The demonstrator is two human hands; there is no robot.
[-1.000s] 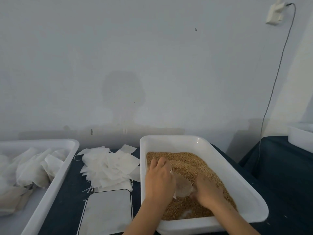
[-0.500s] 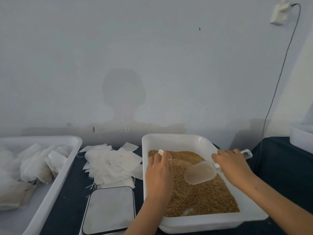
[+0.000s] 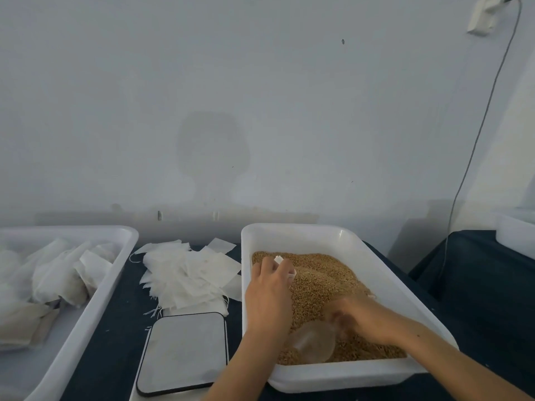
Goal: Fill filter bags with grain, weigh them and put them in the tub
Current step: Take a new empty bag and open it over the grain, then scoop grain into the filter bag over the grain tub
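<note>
A white tub (image 3: 376,273) holds brown grain (image 3: 321,273). Over the grain my left hand (image 3: 270,293) grips a white filter bag (image 3: 285,266), of which only small edges show past the fingers. My right hand (image 3: 362,319) holds the handle of a clear plastic scoop (image 3: 314,341), whose bowl lies low in the grain near the tub's front wall. The right hand is blurred. A scale (image 3: 181,353) with a grey plate sits left of the grain tub. A second white tub (image 3: 95,296) at the left holds several filled bags (image 3: 55,276).
A loose pile of empty filter bags (image 3: 191,274) lies on the dark table between the two tubs, behind the scale. Another white container (image 3: 516,233) stands at the far right. A cable (image 3: 474,146) hangs down the wall from a socket.
My right hand has swung the scoop from above the tub's right side down and toward me into the grain at the front. The left hand has stayed with the bag.
</note>
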